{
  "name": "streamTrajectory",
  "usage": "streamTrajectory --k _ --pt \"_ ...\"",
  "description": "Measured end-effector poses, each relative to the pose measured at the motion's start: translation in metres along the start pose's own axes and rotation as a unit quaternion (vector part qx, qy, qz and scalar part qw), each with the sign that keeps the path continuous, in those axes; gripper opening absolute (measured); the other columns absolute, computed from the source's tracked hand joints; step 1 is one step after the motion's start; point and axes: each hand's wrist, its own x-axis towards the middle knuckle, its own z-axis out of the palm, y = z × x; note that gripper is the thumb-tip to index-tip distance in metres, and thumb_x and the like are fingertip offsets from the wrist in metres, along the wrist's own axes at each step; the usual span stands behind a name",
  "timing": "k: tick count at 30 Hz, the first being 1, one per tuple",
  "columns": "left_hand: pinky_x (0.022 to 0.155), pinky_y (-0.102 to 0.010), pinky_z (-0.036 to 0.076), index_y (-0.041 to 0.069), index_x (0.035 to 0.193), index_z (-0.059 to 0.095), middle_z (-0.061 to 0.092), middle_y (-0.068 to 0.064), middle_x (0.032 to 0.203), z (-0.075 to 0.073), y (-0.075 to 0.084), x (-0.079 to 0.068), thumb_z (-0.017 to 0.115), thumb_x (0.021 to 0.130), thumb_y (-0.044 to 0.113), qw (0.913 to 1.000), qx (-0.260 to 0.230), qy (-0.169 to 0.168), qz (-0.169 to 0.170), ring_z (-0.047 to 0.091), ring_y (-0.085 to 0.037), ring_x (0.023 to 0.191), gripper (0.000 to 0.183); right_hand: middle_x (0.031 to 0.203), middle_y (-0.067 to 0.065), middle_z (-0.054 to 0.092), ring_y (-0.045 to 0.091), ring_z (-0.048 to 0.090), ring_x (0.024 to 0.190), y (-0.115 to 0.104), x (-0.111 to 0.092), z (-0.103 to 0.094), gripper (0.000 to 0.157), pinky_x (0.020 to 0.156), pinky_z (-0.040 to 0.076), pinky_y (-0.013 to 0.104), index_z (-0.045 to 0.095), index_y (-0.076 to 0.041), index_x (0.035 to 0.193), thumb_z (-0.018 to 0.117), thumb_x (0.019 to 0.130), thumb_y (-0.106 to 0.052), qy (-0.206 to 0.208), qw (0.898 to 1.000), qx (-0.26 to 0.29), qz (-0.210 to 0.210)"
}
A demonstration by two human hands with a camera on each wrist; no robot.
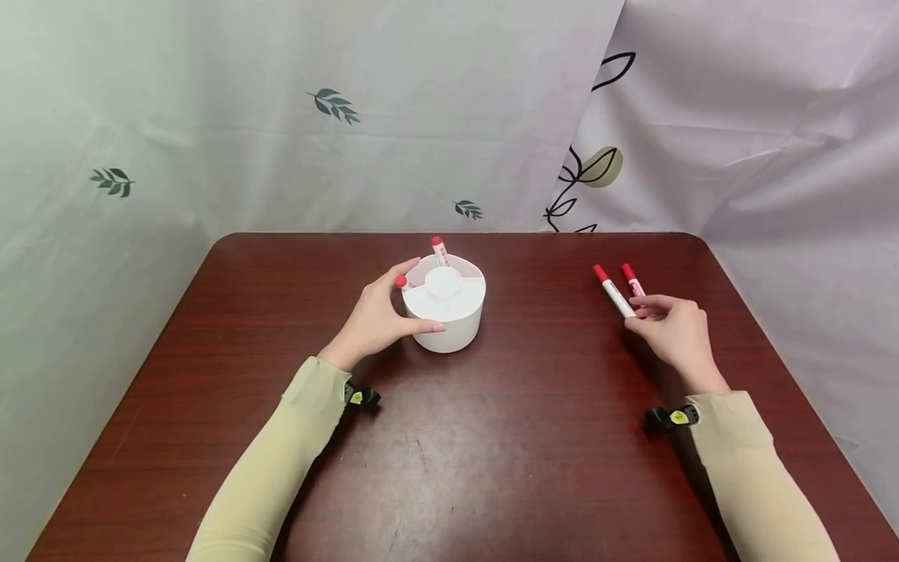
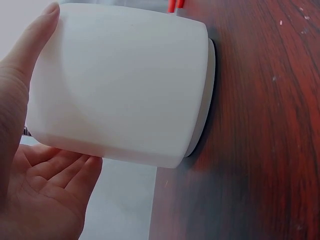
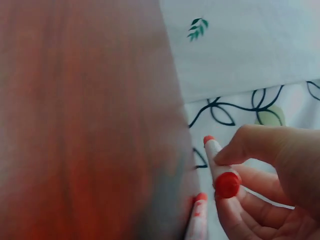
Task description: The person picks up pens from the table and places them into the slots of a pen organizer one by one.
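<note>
Worktop (image 1: pixel 492 437), dark red-brown. Divided white container (image 1: pixel 458 328) standing on it, two red-capped markers (image 1: pixel 440 251) inside; left grip (image 1: pixel 374 318) wrapped round its side, seemingly steadying it. Right grip (image 1: pixel 673 329): pinching a white marker (image 1: pixel 616 295) near one end; second marker (image 1: pixel 634 281) just beside.

Lower ends of two markers (image 1: pixel 441 252) hidden inside white container (image 1: pixel 451 336); table (image 1: pixel 492 468) cut off at head view's bottom.

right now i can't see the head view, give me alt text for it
A person's right hand pinches a red-tipped white marker near another marker, while the left hand grips a white divided container holding two more red-tipped markers. The container stands on a dark reddish table before pale, leaf-printed fabric.
</note>
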Motion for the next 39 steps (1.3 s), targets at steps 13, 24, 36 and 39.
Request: streamTrajectory --k 13,24,36,39 --pt "0.107 -0.046 0.04 0.016 0.153 0.046 0.058 0.001 0.139 -0.001 0.001 0.0 0.098 0.063 0.044 1.0 -0.001 -0.006 -0.003 0.051 -0.017 0.127 0.108 0.086 0.005 0.075 -0.002 0.063 0.067 -0.038 0.013 -0.011 0.023 0.056 0.044 0.016 0.08 -0.007 0.107 0.08 0.086 -0.015 0.03 0.997 0.064 -0.006" --pt "0.107 -0.044 0.04 0.017 0.153 0.046 0.059 0.002 0.138 0.0 0.0 0.0 0.098 0.062 0.045 1.0 -0.002 -0.003 -0.002 0.052 -0.015 0.127 0.108 0.078 -0.013 0.07 0.001 0.064 0.067 -0.066 0.015 -0.002 0.022 0.062 0.048 0.013 0.08 -0.005 0.106 0.078 0.086 -0.012 0.017 0.99 0.137 -0.022" --pt "0.106 -0.045 0.04 0.016 0.152 0.047 0.06 0.001 0.136 0.0 -0.002 0.001 0.098 0.062 0.045 1.0 -0.003 0.002 -0.001 0.052 -0.015 0.125 0.108 0.083 -0.006 0.073 0.007 0.067 0.071 -0.106 0.027 -0.004 0.026 0.068 0.053 0.016 0.077 0.001 0.109 0.08 0.083 -0.003 0.047 0.963 0.259 -0.052" --pt "0.106 -0.045 0.04 0.016 0.152 0.047 0.06 0.001 0.135 0.001 -0.002 0.001 0.098 0.062 0.046 1.0 -0.001 0.001 -0.001 0.052 -0.015 0.124 0.108 0.084 -0.002 0.074 0.009 0.068 0.071 -0.12 0.03 -0.008 0.027 0.069 0.054 0.017 0.077 0.004 0.108 0.081 0.082 0.001 0.056 0.95 0.301 -0.068"
